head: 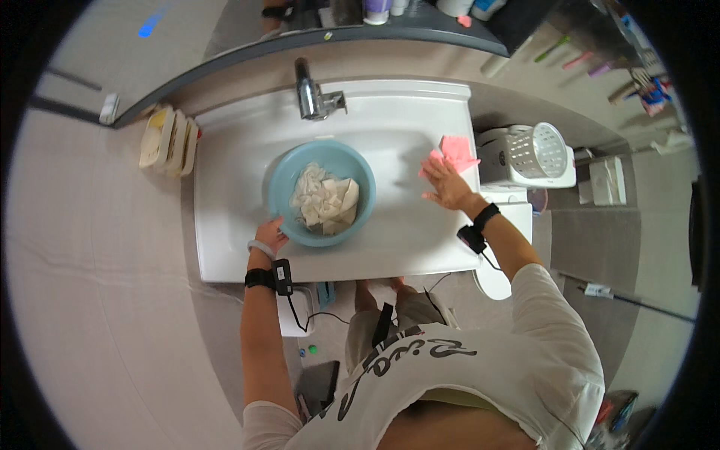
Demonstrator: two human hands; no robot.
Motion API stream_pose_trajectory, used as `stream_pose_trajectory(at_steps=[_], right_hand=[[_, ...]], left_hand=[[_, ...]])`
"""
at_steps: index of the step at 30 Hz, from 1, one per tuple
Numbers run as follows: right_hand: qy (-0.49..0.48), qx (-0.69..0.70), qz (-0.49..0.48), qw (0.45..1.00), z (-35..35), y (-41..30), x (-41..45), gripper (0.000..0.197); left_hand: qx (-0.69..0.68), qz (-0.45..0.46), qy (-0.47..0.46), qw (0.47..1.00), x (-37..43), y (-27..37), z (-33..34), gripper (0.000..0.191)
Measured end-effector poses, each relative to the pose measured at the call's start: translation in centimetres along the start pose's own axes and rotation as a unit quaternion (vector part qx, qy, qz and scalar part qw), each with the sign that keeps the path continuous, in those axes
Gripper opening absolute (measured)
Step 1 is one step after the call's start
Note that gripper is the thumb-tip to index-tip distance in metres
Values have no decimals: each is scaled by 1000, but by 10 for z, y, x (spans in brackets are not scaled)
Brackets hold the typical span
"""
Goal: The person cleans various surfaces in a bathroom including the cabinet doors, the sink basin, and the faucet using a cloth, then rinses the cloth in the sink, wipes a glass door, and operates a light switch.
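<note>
A blue plastic basin (368, 197) stands in the white washbasin (236, 247), below and in front of the chrome faucet (309, 95). Crumpled white cloth (326, 199) lies inside it. My left hand (272, 235) grips the basin's rim at its near left side. On the right part of the washbasin, my right hand (447, 184) lies palm down with its fingertips on a pink cloth (458, 152), which is bunched near the right edge. The fingers look spread and are not closed round the cloth.
Cream plastic holders (169, 140) are at the wall on the left. A dark shelf (427, 35) with bottles runs above the faucet. Right of the washbasin are a white perforated basket (540, 152) and a white toilet (514, 219). A cable (332, 315) hangs from my left wrist device.
</note>
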State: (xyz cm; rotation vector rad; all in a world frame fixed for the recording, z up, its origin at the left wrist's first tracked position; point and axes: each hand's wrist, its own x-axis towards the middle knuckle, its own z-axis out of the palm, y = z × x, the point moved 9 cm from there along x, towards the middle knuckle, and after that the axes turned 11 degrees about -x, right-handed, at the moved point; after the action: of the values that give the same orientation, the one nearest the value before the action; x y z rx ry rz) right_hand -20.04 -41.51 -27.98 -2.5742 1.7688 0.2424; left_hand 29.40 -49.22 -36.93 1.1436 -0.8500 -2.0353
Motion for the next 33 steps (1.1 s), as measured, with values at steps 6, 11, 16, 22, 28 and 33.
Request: stream_pose_trajectory(at_steps=[6, 11, 16, 22, 28, 33], right_hand=[[-64, 13, 58, 996, 9, -80, -97, 74], [-86, 160, 158, 971, -6, -126, -138, 74], [-29, 223, 205, 952, -11, -135, -173, 76], [-67, -7, 255, 965, -23, -128, -194, 79], [-75, 129, 217, 965, -10, -126, -196, 79], [-56, 110, 215, 969, -12, -122, -194, 79]], left_hand=[[61, -155, 163, 972, 17, -3, 6, 47], [58, -165, 120, 977, 9, -16, 19, 36], [67, -106, 123, 984, -7, -2, 49, 20], [72, -110, 105, 986, -30, 16, 101, 22], [6, -167, 134, 977, -45, 22, 179, 28], [-65, -136, 102, 983, -23, 32, 277, 29]])
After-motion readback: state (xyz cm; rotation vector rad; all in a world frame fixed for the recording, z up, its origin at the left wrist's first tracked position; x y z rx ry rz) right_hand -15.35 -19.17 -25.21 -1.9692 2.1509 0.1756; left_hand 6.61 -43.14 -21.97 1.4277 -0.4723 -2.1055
